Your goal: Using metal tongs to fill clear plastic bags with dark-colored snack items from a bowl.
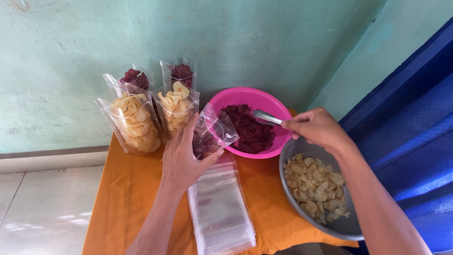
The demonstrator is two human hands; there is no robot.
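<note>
The left hand (181,158), grip clamped on a clear pouch (212,132), tilts its mouth toward the pink bowl (236,97), while the right hand (316,127), fingers closed on metal tongs (266,117), reaches the dark red chips (250,130).

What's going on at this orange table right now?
A person is bagging chips. The left hand holds a clear plastic bag open and upright, with some dark red chips already inside. The right hand grips metal tongs reaching into the pink bowl of dark red chips. A metal bowl of pale chips sits to the right, a stack of empty clear bags lies in front, and filled bags stand against the wall.
</note>
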